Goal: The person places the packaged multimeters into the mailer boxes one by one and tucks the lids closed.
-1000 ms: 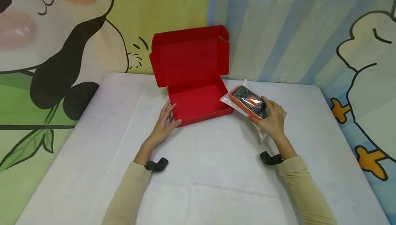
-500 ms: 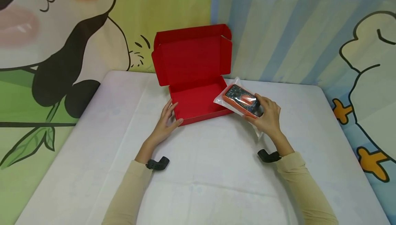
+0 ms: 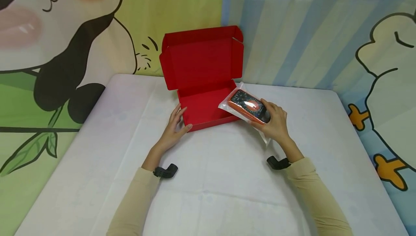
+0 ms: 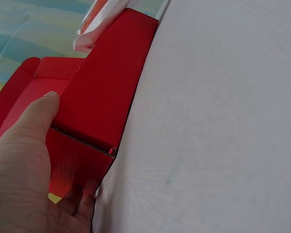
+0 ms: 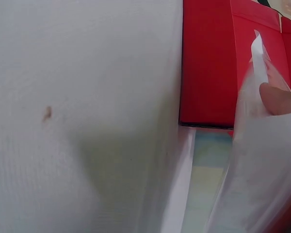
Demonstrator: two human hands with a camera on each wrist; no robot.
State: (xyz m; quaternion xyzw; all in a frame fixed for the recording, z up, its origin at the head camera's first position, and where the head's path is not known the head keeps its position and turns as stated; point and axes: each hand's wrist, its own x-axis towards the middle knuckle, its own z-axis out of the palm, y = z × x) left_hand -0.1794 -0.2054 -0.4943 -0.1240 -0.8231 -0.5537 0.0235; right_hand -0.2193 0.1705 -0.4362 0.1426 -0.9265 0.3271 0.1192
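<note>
A red cardboard box stands on the table with its lid raised at the back. My left hand rests at its front left corner, fingers spread along the left side and thumb at the front rim, as the left wrist view also shows. My right hand grips an orange and black multimeter in a clear plastic bag. The multimeter is tilted, dial face up, and the bag's far end overlaps the box's right wall in the head view. In the right wrist view a fingertip presses the plastic.
White cloth covers the table. Behind it hangs a backdrop with cartoon animals, close to the raised lid. A black wrist camera sits on the left wrist, another wrist camera on the right.
My right hand has carried the bagged multimeter leftward, from beside the box to over its right edge. My left hand has stayed at the box corner.
</note>
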